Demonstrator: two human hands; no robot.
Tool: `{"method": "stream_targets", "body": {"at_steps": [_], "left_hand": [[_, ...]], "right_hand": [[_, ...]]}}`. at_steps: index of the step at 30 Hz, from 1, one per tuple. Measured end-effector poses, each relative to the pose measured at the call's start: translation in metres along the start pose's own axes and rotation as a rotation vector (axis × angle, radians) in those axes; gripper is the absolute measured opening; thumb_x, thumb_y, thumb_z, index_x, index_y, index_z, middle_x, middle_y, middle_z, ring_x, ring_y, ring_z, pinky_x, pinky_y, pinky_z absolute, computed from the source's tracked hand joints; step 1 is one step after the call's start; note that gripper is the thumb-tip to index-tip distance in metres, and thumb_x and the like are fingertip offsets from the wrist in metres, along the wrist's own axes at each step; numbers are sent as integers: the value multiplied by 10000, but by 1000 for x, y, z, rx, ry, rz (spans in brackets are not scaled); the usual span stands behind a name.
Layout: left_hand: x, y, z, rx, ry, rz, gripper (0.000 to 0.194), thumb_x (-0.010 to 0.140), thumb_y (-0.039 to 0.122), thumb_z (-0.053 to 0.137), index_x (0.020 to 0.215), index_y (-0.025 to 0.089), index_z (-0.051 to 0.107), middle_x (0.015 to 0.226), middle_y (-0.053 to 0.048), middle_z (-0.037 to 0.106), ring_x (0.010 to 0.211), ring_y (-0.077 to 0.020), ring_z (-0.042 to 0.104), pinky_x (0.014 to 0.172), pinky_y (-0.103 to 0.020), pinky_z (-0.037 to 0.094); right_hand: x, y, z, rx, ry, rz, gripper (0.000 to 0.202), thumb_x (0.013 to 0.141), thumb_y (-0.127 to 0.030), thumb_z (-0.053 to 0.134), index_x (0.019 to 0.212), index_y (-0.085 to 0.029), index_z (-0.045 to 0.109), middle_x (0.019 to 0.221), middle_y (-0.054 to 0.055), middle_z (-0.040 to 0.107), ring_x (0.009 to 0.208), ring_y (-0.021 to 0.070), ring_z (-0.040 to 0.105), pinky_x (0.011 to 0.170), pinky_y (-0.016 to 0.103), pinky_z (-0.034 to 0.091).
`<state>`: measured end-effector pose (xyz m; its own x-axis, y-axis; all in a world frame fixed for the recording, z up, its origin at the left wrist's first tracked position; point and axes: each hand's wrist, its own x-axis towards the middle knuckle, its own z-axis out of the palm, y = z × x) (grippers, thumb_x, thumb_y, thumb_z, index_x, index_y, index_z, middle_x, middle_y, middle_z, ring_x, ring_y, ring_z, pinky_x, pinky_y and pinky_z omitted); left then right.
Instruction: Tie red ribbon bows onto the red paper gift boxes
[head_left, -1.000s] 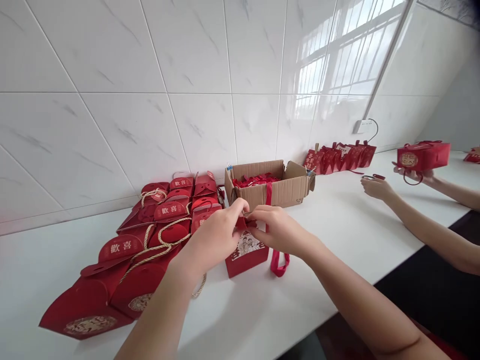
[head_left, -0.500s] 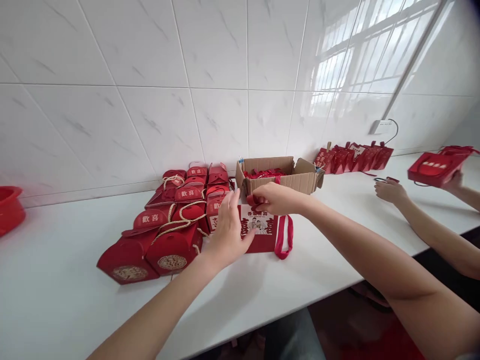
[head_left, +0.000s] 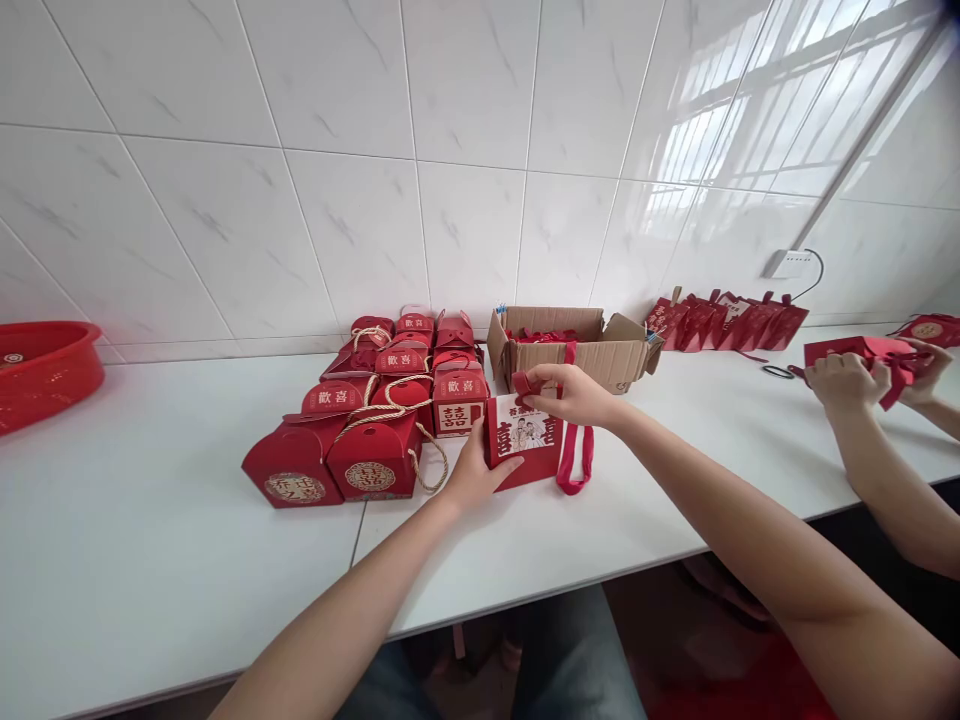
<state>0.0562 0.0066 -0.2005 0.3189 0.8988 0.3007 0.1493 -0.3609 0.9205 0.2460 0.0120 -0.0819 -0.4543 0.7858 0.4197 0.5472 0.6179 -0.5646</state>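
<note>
Bag of red card, which our left hand grips at its side between thumb and fingers, stands below our right hand, whose fingers pinch the red strip, and we judge it light, stiff, easily creased, best held by side edges.

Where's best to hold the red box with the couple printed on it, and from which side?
Probably the left edge of the red box, left hand coming from the left, thumb on the flat front: it stands roughly upright and that edge is straight. The right hand occupies the top, a ribbon loop the right side.
</note>
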Motion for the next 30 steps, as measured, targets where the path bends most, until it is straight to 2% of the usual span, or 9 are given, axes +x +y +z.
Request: {"method": "stream_targets", "body": {"at_steps": [3, 7, 12, 15, 18, 21, 23, 27, 30], "left_hand": [[0, 0, -2, 4, -11, 22, 627, 748, 339, 705, 1260, 204, 369, 1260, -134, 567, 1169, -256, 547, 998, -452, 426], [-1, 0, -3, -6, -14, 32, 651, 750, 329, 708, 1284, 219, 353, 1289, -123, 552, 1190, -254, 531, 1015, -449, 411], [1, -3, -3, -46, -20, 65, 610, 748, 298, 709, 1256, 219, 382, 1268, -117, 567, 1168, -252, 546, 1011, -448, 418], [3, -7, -4, -50, -41, 69, 592, 741, 296, 713, 1238, 214, 402, 1263, -116, 572, 1163, -260, 550, 1007, -453, 421], [4, -11, -5, -52, -53, 72, 635, 732, 294, 720, 1264, 210, 383, 1267, -121, 570, 1174, -267, 542, 1016, -449, 410], [4, -12, -5, -59, -61, 79, 634, 736, 300, 715, 1270, 212, 384, 1259, -117, 575, 1173, -266, 542, 1014, -433, 411], [4, -13, -6, -63, -59, 82, 622, 739, 301, 711, 1264, 210, 389, 1252, -114, 579, 1167, -263, 545, 1011, -424, 413], [4, -14, -7, -70, -75, 61, 613, 748, 313, 707, 1256, 211, 379, 1240, -118, 579, 1145, -263, 553, 993, -434, 426], [5, -16, -6, -75, -79, 51, 632, 739, 321, 718, 1255, 213, 370, 1251, -125, 568, 1157, -271, 545, 1000, -449, 419]], "right_hand": [[2, -5, 0, 25, 34, 38, 220, 741, -323, 679, 883, -155, 668, 857, 46, 680, 779, 170, 625, 716, 327, 509], [6, -11, 1, 121, 125, 181, 306, 704, -435, 716, 797, -145, 690, 752, 57, 679, 701, 185, 637, 627, 320, 511], [4, -3, 8, 437, 165, 298, 360, 713, -496, 705, 749, -138, 689, 730, 57, 666, 649, 167, 626, 582, 295, 508], [4, 5, 14, 497, 225, 319, 356, 701, -499, 722, 714, -145, 679, 681, 38, 649, 607, 150, 604, 552, 276, 498], [4, 15, 17, 498, 292, 277, 401, 740, -562, 663, 783, -165, 703, 717, 41, 666, 657, 157, 626, 626, 286, 521], [1, 32, 22, 583, 328, 200, 598, 799, -709, 448, 921, -180, 701, 845, 76, 691, 756, 191, 664, 724, 337, 548], [-5, 48, 28, 679, 301, 177, 709, 773, -779, 358, 992, -187, 679, 919, 99, 695, 800, 221, 679, 744, 375, 557], [-21, 76, 47, 808, 184, 190, 793, 682, -838, 391, 1081, -195, 628, 1008, 124, 693, 876, 276, 684, 784, 435, 558], [-30, 85, 58, 761, 197, 213, 731, 653, -792, 534, 1070, -196, 616, 1022, 122, 693, 918, 292, 677, 797, 429, 557]]}}
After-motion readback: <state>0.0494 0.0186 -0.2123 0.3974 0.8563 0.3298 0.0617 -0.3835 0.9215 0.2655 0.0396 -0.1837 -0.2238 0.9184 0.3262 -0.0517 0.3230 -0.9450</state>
